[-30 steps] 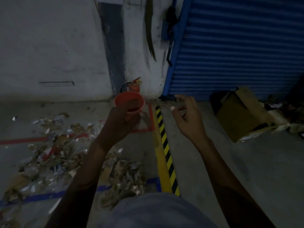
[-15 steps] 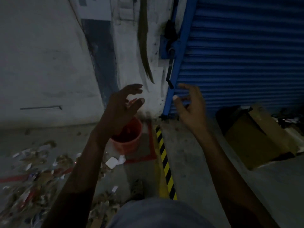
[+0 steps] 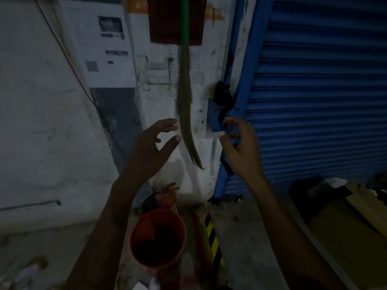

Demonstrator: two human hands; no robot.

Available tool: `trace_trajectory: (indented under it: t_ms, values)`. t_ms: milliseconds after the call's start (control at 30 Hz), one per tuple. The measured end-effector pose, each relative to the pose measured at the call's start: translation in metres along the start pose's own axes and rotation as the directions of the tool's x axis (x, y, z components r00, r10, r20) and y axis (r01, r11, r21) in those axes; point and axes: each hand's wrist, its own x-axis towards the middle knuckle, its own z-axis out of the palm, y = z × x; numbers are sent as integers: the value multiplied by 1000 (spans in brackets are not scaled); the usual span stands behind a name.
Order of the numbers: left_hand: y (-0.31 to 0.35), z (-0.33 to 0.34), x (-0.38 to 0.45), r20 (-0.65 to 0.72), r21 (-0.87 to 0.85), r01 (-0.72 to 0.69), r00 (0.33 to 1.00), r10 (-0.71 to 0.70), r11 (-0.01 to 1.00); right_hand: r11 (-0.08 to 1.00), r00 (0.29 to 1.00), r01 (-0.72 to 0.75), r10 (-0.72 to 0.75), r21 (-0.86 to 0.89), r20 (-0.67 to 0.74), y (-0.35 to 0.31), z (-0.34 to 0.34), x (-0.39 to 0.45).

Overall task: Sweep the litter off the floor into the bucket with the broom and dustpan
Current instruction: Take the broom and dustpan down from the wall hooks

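Observation:
A broom with a green handle hangs on the white wall, its long bristles pointing down. A dark red dustpan hangs behind its handle at the top. My left hand is raised just left of the bristle tips, fingers spread, holding nothing. Right of the bristles my right hand is lifted with loosely curled fingers, also holding nothing. The red bucket stands on the floor below, between my forearms. A few pale scraps of litter lie at the lower left.
A red fire extinguisher stands against the wall behind the bucket. A blue roller shutter fills the right side. Flattened cardboard lies at the lower right. A yellow-black striped floor strip runs beside the bucket.
The left hand has let go of the bucket, which now stands on the floor. Both hands have risen toward the hanging broom as the view tilted up.

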Motion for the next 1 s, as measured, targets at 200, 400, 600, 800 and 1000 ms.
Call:
trace_trajectory:
  t_ms: [200,400,600,800,1000]
  values:
    - [-37,9,115,-128,66,-51,990,59,997,985,986,169,-169,16,-14,32,35,125]
    - [-46,9,273,-259,154,-188,940,223,970,922,925,379,-375,80,-62,35,61,286]
    - [-24,-10,419,-309,280,-292,874,374,915,838,849,526,-507,149,-148,4,77,447]
    - [4,-52,550,-388,356,-293,818,425,888,811,806,582,-567,55,-169,-38,87,577]
    - [32,-82,640,-450,87,-243,856,256,966,861,853,508,-502,9,-145,-74,88,684]
